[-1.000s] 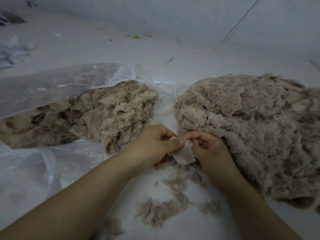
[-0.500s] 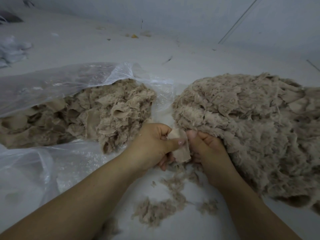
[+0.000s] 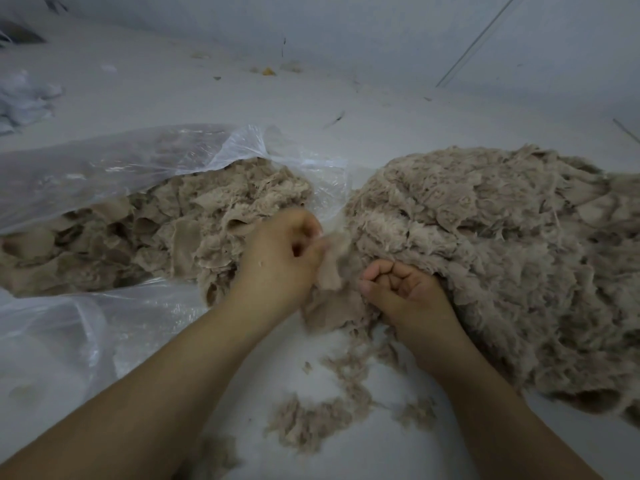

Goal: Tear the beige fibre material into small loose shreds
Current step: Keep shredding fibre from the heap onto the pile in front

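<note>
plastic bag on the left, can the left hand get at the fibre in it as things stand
Probably yes. The bag lies open toward the left hand, with its fibre spilling out beside the knuckles and nothing between them. But that hand is gripping a beige piece, so it would have to let go first.

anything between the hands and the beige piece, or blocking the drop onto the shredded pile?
Nothing visible. The left hand and right hand both already grip the beige piece directly. The shredded pile lies right beside the right hand, touching it, with no object between.
</note>
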### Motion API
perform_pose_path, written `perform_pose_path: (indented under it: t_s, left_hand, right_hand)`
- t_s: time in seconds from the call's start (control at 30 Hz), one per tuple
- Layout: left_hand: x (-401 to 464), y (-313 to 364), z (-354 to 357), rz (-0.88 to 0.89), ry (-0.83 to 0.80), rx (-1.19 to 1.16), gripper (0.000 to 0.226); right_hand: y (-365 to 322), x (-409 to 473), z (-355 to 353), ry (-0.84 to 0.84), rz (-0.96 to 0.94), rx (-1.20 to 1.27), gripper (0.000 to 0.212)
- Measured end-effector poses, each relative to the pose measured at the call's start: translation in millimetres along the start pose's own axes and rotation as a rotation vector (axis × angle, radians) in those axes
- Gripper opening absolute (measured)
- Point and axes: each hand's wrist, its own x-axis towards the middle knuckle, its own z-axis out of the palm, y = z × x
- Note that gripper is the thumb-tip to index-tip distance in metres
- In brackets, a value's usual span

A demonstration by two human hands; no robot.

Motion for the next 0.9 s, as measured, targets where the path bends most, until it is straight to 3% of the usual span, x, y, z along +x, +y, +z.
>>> perform_pose_path:
  t_s: [0.07,0.13,0.23,0.33,0.43,0.53,0.6,0.7,0.8,0.9]
  left_hand:
    - [9,-3,-18,0.264,0.225,0.449,0.009]
    - [18,-5,-36,0.346,0.327,0.734,0.004]
    - [27,-15,-51,0.313,0.257,0.935,0.012]
    - [22,-22,-51,0.111,0.057,1.110,0.017]
    - [15,-19,-48,0.104,0.070,1.120,0.011]
    - [9,-4,-38,0.256,0.165,1.022,0.015]
    - [3,-3,-24,0.288,0.039,0.901,0.017]
    - [-8,-6,1,0.061,-0.274,0.776,0.034]
    - [-9,-13,16,0.011,-0.327,0.701,0.050]
    - [0,-14,24,0.023,-0.404,0.652,0.016]
  right_hand:
    - [0,1,-1,0.007,0.025,0.013,0.024]
    - [-1,0,-1,0.005,0.032,0.008,0.023]
    - [-1,1,-1,0.002,0.029,-0.014,0.023]
    - [-1,0,0,-0.003,0.031,-0.033,0.022]
    - [-1,0,-1,-0.002,0.035,-0.048,0.021]
    - [-1,0,0,-0.004,0.033,-0.052,0.021]
    - [-2,0,0,-0.005,0.033,-0.036,0.022]
    - [-2,0,0,-0.004,0.043,-0.013,0.020]
    - [-2,0,0,-0.017,0.051,0.001,0.017]
    - [-2,-1,-1,-0.016,0.043,-0.002,0.018]
